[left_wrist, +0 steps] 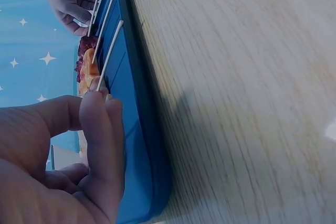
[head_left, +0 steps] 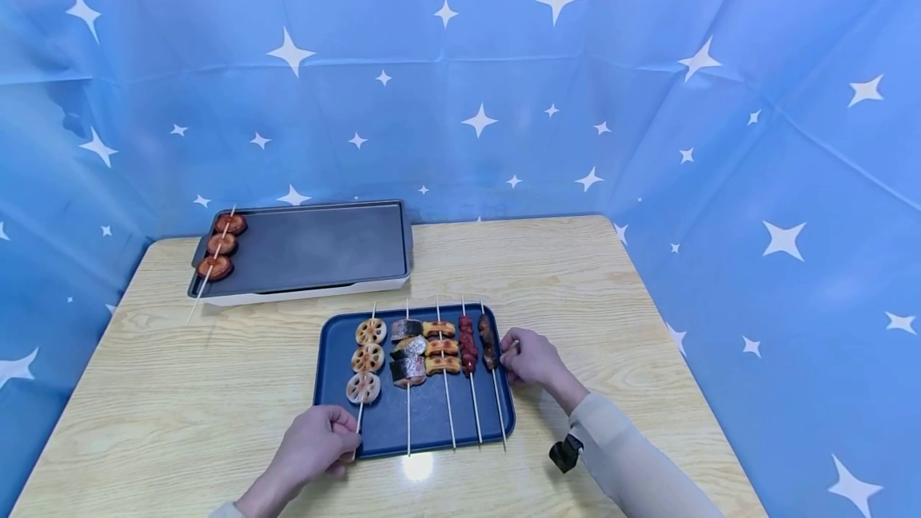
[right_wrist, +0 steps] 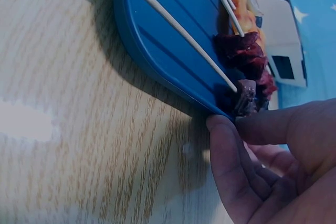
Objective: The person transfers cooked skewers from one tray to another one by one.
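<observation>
A blue tray (head_left: 432, 430) on the wooden table holds a row of skewers. At its left is a lotus root skewer (head_left: 367, 358); my left hand (head_left: 316, 438) pinches its stick near the lower end, over the tray's near left corner. At the opposite side my right hand (head_left: 532, 354) grips the tray rim (right_wrist: 173, 90) between thumb and finger, beside a dark brown meat skewer (head_left: 487, 334). Between the hands lie a fish skewer (head_left: 408, 366), a yellow browned skewer (head_left: 441, 348) and a red meat skewer (head_left: 468, 344).
Behind the tray, at the back left, stands a flat dark griddle (head_left: 324, 242) with a pale base. A mushroom skewer (head_left: 221, 245) lies along its left end, stick overhanging the front. A blue star-patterned cloth (head_left: 460, 142) hangs around the table (head_left: 576, 278).
</observation>
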Tool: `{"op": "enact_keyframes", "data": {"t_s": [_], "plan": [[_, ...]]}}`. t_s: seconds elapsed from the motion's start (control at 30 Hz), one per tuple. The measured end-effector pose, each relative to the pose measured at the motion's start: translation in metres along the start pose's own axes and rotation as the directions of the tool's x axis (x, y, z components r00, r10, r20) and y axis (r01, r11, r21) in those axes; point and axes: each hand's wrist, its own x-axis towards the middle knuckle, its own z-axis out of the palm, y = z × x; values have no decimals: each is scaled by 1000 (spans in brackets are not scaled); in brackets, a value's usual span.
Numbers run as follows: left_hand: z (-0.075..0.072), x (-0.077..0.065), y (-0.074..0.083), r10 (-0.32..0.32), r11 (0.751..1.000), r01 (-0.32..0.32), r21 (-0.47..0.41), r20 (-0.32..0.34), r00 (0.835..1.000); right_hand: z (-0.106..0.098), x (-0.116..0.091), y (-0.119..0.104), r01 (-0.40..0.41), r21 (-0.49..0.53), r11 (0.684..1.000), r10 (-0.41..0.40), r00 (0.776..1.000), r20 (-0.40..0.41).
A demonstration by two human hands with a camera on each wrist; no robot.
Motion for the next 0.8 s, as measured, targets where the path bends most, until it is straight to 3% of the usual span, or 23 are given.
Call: {"op": "enact_keyframes", "data": {"t_s": [0.3, 0.8], "plan": [[3, 4, 4, 20, 1000, -20, -4, 23, 1000, 0, 0, 1, 20, -23, 1000, -20, 1000, -14], [4, 4, 7, 63, 993, -67, 95, 48, 997, 1, 1, 2, 22, -40, 999, -22, 1000, -15]]}}
